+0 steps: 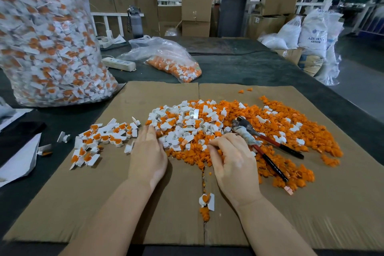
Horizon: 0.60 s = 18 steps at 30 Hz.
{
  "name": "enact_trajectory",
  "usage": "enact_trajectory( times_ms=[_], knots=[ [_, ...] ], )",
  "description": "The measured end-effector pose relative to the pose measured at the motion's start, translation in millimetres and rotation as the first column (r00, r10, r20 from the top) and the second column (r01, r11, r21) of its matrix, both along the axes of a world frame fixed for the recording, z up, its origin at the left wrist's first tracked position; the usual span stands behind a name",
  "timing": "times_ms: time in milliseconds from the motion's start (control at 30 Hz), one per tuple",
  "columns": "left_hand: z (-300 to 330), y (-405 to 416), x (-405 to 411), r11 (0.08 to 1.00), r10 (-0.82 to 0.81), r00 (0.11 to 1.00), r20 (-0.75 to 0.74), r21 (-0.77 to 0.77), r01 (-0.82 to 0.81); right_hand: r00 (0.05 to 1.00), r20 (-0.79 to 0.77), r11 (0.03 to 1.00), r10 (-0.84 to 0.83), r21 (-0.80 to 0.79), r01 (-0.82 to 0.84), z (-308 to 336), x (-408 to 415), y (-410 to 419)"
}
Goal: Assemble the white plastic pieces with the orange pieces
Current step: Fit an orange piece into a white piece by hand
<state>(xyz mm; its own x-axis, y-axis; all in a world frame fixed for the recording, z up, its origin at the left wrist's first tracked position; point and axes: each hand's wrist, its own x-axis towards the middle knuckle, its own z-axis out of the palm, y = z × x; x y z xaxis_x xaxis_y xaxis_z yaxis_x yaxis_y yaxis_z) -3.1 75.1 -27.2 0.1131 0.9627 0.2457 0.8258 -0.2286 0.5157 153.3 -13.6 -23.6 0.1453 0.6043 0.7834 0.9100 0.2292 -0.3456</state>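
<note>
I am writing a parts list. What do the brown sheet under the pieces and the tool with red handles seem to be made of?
The brown sheet looks like matte corrugated cardboard: there is a centre seam and worn edges. The tool seems to have a dull grey metal head; its handles look coated in glossy red and black plastic or rubber, partly wrapped in dirty tape.

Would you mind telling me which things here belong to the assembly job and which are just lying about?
Belonging to the job:
- loose white pieces
- loose orange pieces
- assembled pieces at the left
- left hand and right hand in the pile
- cardboard sheet

Lying about:
- red-handled pliers
- power strip
- water bottle
- cardboard boxes
- white sacks
</note>
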Motion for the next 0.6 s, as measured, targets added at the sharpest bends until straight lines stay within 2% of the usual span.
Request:
enact_trajectory(
  times_ms=[67,167,300,433,600],
  knots=[
    [0.2,5.7,-2.2,0.998,0.034,0.997,-0.064,-0.049,-0.037,1.000,0.004,1.000,-0.002,-0.001,0.002,0.1,-0.2,0.5],
    [0.6,7.0,0.0,0.996,0.002,0.995,-0.102,-0.093,-0.011,1.000,0.013,1.000,-0.008,-0.005,0.008,-0.1,-0.8,0.9],
    [0.2,-1.9,12.5,0.988,-0.070,0.996,-0.062,-0.142,0.061,1.000,0.021,1.000,-0.010,-0.022,0.011,-0.1,-1.1,-0.2],
    [-2.4,-15.6,27.5,0.992,-0.078,0.994,-0.071,-0.109,0.070,0.999,0.037,0.999,-0.002,-0.045,0.004,0.0,-1.0,0.0],
    [-0.3,-28.0,37.3,0.979,-0.163,0.985,0.064,-0.113,0.169,0.999,0.043,0.997,-0.001,-0.074,0.004,1.1,-1.3,-1.7]
  ],
)
